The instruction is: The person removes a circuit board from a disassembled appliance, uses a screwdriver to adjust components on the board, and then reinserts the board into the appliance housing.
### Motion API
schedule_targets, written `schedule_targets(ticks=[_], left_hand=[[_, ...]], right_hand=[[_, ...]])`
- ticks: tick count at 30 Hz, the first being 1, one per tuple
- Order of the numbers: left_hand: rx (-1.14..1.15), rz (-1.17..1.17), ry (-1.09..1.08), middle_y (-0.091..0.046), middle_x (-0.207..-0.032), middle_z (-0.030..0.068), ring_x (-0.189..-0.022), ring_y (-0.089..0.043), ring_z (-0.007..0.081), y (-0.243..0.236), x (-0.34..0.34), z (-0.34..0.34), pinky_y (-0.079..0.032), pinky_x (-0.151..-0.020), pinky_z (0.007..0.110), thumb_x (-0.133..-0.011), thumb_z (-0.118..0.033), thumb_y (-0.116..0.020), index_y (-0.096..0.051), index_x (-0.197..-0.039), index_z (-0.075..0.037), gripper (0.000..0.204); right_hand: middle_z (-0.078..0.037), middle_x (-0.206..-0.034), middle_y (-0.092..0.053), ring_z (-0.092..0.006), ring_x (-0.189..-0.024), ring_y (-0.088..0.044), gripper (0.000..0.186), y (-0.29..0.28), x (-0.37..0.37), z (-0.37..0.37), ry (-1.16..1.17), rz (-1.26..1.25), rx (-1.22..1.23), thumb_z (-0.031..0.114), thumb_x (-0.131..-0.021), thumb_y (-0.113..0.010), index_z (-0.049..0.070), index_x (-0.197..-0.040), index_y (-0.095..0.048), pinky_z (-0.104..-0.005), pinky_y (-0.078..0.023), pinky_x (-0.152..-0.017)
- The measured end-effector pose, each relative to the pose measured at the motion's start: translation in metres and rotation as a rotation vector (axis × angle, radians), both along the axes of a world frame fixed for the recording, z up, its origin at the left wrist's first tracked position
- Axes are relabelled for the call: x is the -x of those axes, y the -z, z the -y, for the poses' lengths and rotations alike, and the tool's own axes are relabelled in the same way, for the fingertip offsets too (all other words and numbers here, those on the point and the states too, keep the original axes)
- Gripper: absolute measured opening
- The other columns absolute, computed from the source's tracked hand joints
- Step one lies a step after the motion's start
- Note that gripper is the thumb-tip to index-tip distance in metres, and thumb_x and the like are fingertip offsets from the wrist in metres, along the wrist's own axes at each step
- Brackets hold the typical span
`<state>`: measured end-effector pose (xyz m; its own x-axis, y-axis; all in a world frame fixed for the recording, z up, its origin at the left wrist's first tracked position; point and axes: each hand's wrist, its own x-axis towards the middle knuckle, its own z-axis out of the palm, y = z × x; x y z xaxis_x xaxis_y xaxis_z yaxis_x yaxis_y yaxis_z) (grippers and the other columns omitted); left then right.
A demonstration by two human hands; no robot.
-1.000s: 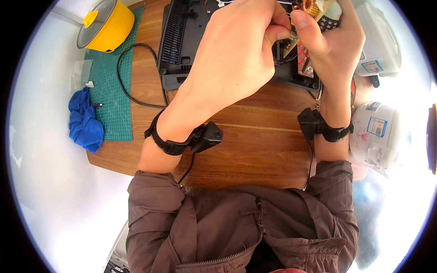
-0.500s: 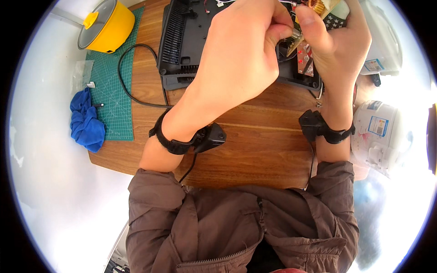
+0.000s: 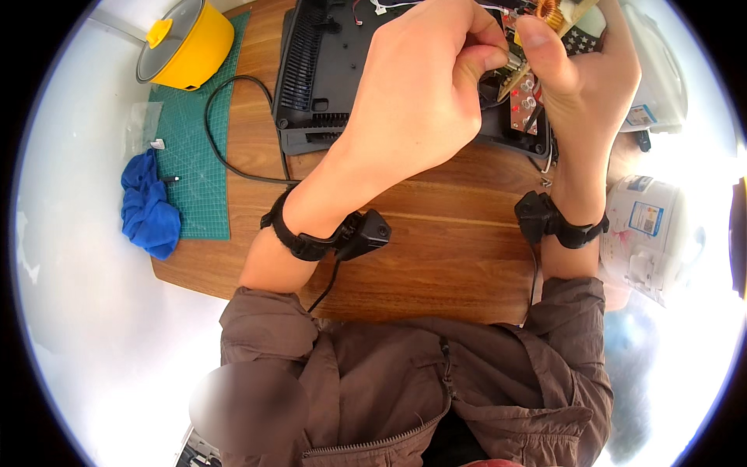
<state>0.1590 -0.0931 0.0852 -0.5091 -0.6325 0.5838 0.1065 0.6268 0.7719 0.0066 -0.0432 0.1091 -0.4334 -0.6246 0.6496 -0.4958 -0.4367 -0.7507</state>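
At the top, my right hand point(image 3: 587, 86) holds a circuit board point(image 3: 510, 82) tilted up on edge, its thumb bent over the near face. A copper-wire coil point(image 3: 549, 12) sits on that board beside the thumb. My left hand point(image 3: 424, 97) is closed, with thumb and forefinger pinching at a small silvery part on the board's edge; the fingertips partly hide it. Below both hands lies an open black plastic housing point(image 3: 331, 78) with vent slots. A smaller brown board point(image 3: 524, 118) with red components rests in its right corner, under my right hand.
A yellow pot point(image 3: 194, 50) with a lid stands far left on a green cutting mat point(image 3: 198, 171), near a crumpled blue cloth point(image 3: 148, 206). A black cable point(image 3: 214, 144) loops beside the housing. White appliances point(image 3: 646, 206) stand right. Both wrists wear strapped black devices point(image 3: 366, 233) with cables.
Both hands have shifted very slightly right together with the held board. The left hand keeps its pinch. A blurred round patch now covers part of my left sleeve.
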Motion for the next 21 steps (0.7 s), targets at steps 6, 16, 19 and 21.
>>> schedule_targets(ticks=[6,16,19,21], left_hand=[[0.106,0.029,-0.022,-0.065,-0.086,0.0185,-0.077,-0.068,0.0314,-0.001,-0.002,0.000,-0.054,-0.071,0.035,-0.093,0.008,-0.062,-0.060,-0.097,0.002,0.007],[-0.253,-0.063,0.133,-0.067,-0.088,0.0083,-0.077,-0.063,0.0135,-0.012,-0.005,-0.009,-0.051,-0.071,0.027,-0.093,0.006,-0.071,-0.066,-0.101,0.002,0.009],[-0.182,-0.139,0.164,-0.067,-0.089,0.0070,-0.078,-0.063,0.0119,-0.006,-0.003,-0.008,-0.050,-0.071,0.025,-0.094,0.004,-0.072,-0.069,-0.105,0.002,0.012],[0.003,-0.117,0.134,-0.067,-0.089,0.0061,-0.079,-0.062,0.0109,-0.013,-0.006,-0.007,-0.050,-0.071,0.025,-0.095,0.003,-0.073,-0.070,-0.109,0.003,0.014]], right_hand=[[-0.001,-0.100,-0.067,-0.0091,-0.089,-0.062,0.093,-0.011,-0.027,-0.003,0.147,-0.205,-0.016,0.062,-0.070,-0.092,-0.007,-0.125,-0.063,-0.0232,-0.051,-0.079],[-0.001,-0.099,-0.066,-0.0067,-0.080,-0.059,0.084,-0.001,0.004,-0.004,-0.048,-0.003,0.061,0.066,-0.075,-0.089,-0.002,-0.117,-0.063,-0.0211,-0.047,-0.069],[-0.002,-0.101,-0.067,-0.0070,-0.081,-0.060,0.084,-0.003,-0.001,-0.012,-0.123,0.123,0.026,0.067,-0.076,-0.087,-0.002,-0.118,-0.063,-0.0215,-0.048,-0.070],[-0.002,-0.101,-0.067,-0.0078,-0.082,-0.061,0.085,-0.006,-0.003,-0.015,-0.148,0.147,0.019,0.068,-0.077,-0.086,-0.002,-0.119,-0.063,-0.0224,-0.049,-0.071]])
